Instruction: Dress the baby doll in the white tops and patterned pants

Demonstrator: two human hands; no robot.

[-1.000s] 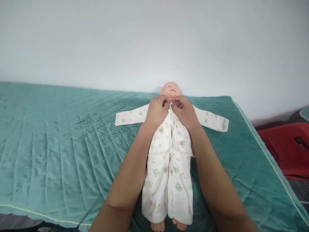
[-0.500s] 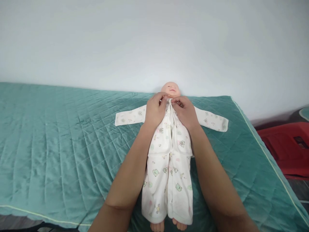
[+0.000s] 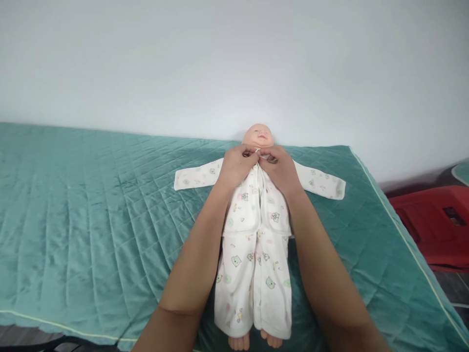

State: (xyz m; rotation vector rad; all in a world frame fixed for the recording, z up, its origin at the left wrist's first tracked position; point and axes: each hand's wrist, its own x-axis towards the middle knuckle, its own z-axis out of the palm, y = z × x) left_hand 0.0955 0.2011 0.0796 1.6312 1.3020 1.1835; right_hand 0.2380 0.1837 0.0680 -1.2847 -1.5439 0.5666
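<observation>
While the doll (image 3: 258, 135) lies face-up on the green quilt (image 3: 110, 220), I have my left hand (image 3: 237, 164) and right hand (image 3: 278, 166) side by side, each pinching the top of its shirt (image 3: 245, 210).

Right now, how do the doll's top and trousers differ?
The left hand and right hand pinch the top near its neckline; neither touches the trousers. The top's sleeves stretch sideways; the trousers' legs point toward the viewer. Both are white with small coloured prints.

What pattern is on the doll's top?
The top is white with tiny animals and pale pink and green patches: see the head view.
</observation>
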